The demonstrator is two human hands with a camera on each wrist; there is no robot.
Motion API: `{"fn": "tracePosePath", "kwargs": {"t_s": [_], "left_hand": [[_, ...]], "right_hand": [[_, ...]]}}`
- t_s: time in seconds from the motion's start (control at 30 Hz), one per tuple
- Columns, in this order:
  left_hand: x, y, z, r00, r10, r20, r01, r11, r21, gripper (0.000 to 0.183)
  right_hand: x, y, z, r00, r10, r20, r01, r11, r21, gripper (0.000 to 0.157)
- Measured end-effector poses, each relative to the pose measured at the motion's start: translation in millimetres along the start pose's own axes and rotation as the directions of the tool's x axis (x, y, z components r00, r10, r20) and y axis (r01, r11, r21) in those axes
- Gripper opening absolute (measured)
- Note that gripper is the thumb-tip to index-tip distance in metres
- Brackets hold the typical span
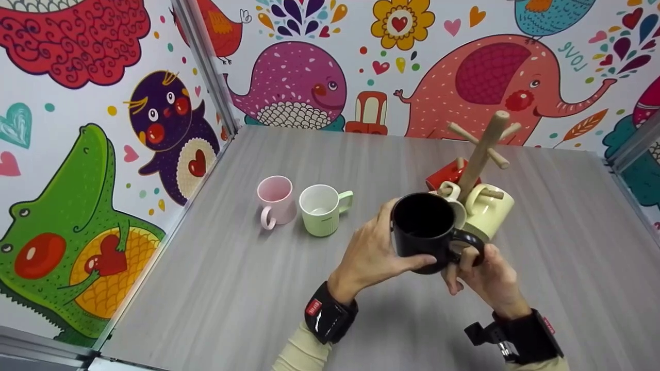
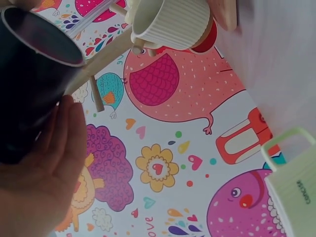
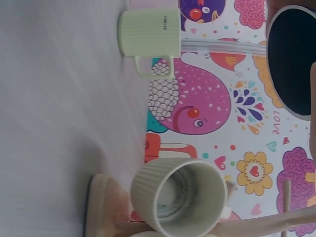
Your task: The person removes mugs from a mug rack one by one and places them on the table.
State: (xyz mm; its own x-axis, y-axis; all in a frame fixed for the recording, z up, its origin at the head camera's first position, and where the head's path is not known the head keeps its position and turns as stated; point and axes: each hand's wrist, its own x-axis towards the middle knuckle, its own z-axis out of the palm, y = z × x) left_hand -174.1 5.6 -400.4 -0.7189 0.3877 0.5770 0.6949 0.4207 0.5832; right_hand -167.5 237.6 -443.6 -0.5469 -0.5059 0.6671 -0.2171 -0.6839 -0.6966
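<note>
In the head view my left hand (image 1: 368, 252) grips a black mug (image 1: 423, 232) round its body, thumb across the front. My right hand (image 1: 490, 278) holds the mug's handle at the right, fingers curled at the loop. The mug is lifted off the table, its dark inside facing up toward me. Just behind it stands a wooden mug tree (image 1: 482, 149). A red mug (image 1: 446, 175), a pale yellow mug (image 1: 487, 211) and a ribbed cream mug (image 3: 177, 197) hang on it. The black mug partly hides the cream one in the head view.
On the table (image 1: 221, 288), left of the hands, stand a pink mug (image 1: 277, 201) and a light green mug (image 1: 320, 211) side by side. Printed panels with cartoon animals (image 1: 299, 82) wall the back and left. Bare upper pegs (image 1: 498, 158) stick out from the tree.
</note>
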Motion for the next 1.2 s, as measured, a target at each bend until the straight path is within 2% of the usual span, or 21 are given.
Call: {"fn": "tracePosePath", "kwargs": {"t_s": [0.17, 0.43, 0.63, 0.93, 1.2], "left_hand": [[-1.4, -1.5, 2.7, 1.0, 0.009, -0.005, -0.009, 0.999, 0.037, 0.091], [-5.3, -5.9, 6.2, 1.0, 0.005, 0.001, -0.006, 0.994, 0.105, 0.09], [-8.1, -8.7, 7.5, 1.0, 0.009, 0.003, -0.01, 0.993, 0.12, 0.091], [-11.8, -14.0, 10.8, 1.0, 0.007, 0.021, -0.009, 0.992, 0.125, 0.09], [-13.7, -16.3, 12.8, 1.0, 0.003, 0.016, -0.006, 0.987, 0.158, 0.091]], "right_hand": [[-4.4, 1.4, -2.8, 0.999, 0.055, 0.001, -0.055, 0.999, -0.002, 0.05], [-11.5, 2.6, -10.1, 0.989, 0.146, 0.019, -0.145, 0.987, -0.069, 0.051], [-16.3, 3.4, -14.5, 0.98, 0.2, 0.009, -0.2, 0.978, -0.057, 0.047], [-23.7, 9.0, -20.7, 0.964, 0.266, 0.008, -0.265, 0.964, -0.032, 0.046], [-27.0, 11.8, -20.8, 0.957, 0.289, -0.007, -0.289, 0.957, -0.032, 0.046]]}}
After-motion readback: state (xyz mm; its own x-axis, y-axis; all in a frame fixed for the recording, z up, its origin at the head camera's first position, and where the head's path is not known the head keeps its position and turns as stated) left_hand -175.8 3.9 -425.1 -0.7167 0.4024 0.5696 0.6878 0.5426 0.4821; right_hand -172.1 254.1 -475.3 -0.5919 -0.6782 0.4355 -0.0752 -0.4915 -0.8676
